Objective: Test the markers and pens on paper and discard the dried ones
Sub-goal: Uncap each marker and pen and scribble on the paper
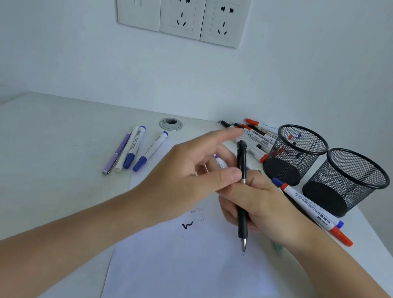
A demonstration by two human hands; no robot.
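**Paper near, cups right**

The paper [177,264] lies at the middle of the table's [43,156] near edge. Left of it, farther back, lie four pens [131,151]. By the right edge stand the far cup [295,155] and, before it, the near cup [346,183]. A marker pile [255,136] lies left of the far cup, and two markers [313,208] lie before the near cup. The right hand [269,206] holds a pen [243,225] over the paper.

Mounted on the pale wall [296,81] above the surface's [40,180] back edge: a white plate [136,2] with a small rectangular opening, then two white power sockets [181,12] [225,19] touching edge to edge. Set near that back edge, a round grey cable grommet [171,124].
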